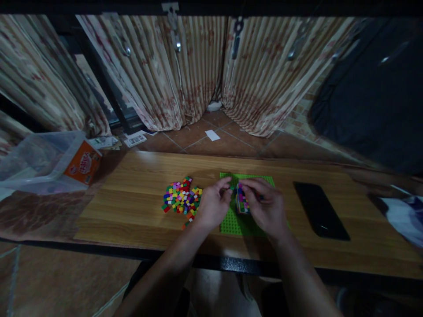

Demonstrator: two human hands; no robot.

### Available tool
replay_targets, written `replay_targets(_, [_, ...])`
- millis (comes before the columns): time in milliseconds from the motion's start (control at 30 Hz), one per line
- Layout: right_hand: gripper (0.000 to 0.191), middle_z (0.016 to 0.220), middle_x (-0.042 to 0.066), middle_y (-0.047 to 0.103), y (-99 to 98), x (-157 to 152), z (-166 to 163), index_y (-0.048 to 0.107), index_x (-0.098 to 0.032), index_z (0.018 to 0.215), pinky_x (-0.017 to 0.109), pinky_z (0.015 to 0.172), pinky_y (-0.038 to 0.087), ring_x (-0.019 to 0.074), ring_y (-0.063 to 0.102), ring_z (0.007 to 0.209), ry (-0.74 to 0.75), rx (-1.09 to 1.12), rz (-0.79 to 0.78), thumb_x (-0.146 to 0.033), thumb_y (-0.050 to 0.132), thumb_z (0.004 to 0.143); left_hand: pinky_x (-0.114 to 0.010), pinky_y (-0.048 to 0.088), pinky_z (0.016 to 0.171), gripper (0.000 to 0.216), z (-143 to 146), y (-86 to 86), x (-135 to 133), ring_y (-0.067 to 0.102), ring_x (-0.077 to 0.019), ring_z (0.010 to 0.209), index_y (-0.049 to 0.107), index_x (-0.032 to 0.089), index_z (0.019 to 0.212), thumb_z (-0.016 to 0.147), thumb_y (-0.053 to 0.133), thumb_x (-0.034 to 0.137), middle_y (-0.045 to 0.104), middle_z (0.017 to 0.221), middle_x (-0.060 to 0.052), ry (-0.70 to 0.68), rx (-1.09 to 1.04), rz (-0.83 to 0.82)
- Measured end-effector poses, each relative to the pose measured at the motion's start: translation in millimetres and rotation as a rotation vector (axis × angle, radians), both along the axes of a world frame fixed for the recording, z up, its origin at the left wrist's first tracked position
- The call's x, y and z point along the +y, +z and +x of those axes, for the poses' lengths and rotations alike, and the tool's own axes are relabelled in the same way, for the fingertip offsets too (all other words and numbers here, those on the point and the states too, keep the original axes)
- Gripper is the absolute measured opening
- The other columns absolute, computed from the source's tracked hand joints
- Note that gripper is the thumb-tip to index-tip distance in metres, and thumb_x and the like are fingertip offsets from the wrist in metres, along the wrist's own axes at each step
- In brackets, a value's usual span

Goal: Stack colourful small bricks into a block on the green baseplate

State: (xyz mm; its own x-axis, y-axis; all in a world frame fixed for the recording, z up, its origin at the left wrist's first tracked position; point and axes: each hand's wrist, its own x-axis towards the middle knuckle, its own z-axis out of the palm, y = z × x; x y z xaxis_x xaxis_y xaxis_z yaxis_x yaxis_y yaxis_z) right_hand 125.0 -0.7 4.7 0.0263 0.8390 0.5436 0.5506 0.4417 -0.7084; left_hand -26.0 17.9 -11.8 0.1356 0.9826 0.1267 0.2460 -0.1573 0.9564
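Note:
A green studded baseplate (228,226) lies on the wooden table under both hands. On it stands a small built-up block of coloured toy bricks (243,202), with pink, purple and white pieces showing. My right hand (267,204) is closed around the far and right side of this block, its fingertips at the top edge. My left hand (214,200) is just left of the block, with thumb and fingers curled in a pinch; whatever is between them is too small to make out. A heap of loose toy bricks (181,197) in many colours lies to the left of my left hand.
A black phone-like slab (320,211) lies on the wooden table (132,211) to the right. Beyond the left end stands a clear plastic bin (46,163) with an orange label. Striped curtains (198,75) hang behind, and papers (212,135) lie on the tiled floor.

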Motion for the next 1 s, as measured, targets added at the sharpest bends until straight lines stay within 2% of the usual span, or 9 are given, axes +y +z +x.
replay_targets(133, [0.024,0.102,0.004,0.070,-1.7,-1.3,-4.9,0.072,-0.027,0.105,0.036,0.085,0.050,0.0180,0.062,0.098,0.088,-0.143,-0.020,-0.022,0.052,0.092,-0.029,0.053,0.087,0.041,-0.7,3.7,-2.1,0.067,-0.0158,0.090,0.063,0.020,0.123,0.083,0.054,0.012,0.072,0.101,-0.004,-0.025,0.062,0.096])
replay_targets(333, [0.024,0.102,0.004,0.069,-3.1,-1.3,-5.9,0.072,-0.027,0.104,0.035,0.085,0.051,0.0177,0.061,0.097,0.111,-0.148,-0.037,-0.022,0.051,0.093,-0.024,0.054,0.068,0.045,1.7,1.8,-2.5,0.063,-0.0108,0.067,0.059,0.018,0.126,0.083,0.054,0.012,0.072,0.091,-0.002,-0.066,-0.056,0.022])
replay_targets(500, [0.021,0.099,0.005,0.069,-2.0,-0.7,2.7,0.073,-0.024,0.099,0.033,0.081,0.051,0.0174,0.063,0.093,0.032,-0.081,-0.025,-0.022,0.054,0.091,-0.023,0.053,0.065,0.042,1.8,2.4,-1.7,0.064,-0.0103,0.066,0.058,0.017,0.126,0.085,0.053,0.016,0.073,0.097,-0.004,-0.070,-0.131,-0.026])
replay_targets(667, [0.019,0.094,0.006,0.069,-2.4,-0.1,24.1,0.073,-0.021,0.095,0.032,0.077,0.052,0.0174,0.065,0.086,-0.107,-0.080,-0.015,-0.025,0.055,0.090,-0.022,0.051,0.061,0.037,-3.5,4.7,1.4,0.061,-0.0095,0.061,0.061,0.015,0.121,0.085,0.054,0.017,0.073,0.098,-0.005,-0.003,-0.015,-0.030])
replay_targets(833, [0.021,0.092,0.006,0.070,-5.5,-1.4,27.5,0.073,-0.020,0.092,0.033,0.075,0.051,0.0184,0.065,0.083,-0.138,-0.153,-0.092,-0.027,0.054,0.088,-0.022,0.049,0.058,0.039,0.0,7.0,-1.9,0.057,-0.0084,0.059,0.062,0.017,0.122,0.083,0.056,0.016,0.072,0.105,-0.005,-0.015,0.091,-0.041])
replay_targets(1000, [0.022,0.089,0.008,0.072,-6.6,0.5,22.1,0.074,-0.017,0.091,0.035,0.076,0.051,0.0211,0.066,0.080,-0.232,-0.197,-0.119,-0.030,0.056,0.085,-0.025,0.054,0.069,0.039,5.4,4.2,-5.4,0.063,-0.0109,0.069,0.062,0.019,0.121,0.082,0.058,0.018,0.071,0.113,-0.004,-0.080,0.154,-0.058])
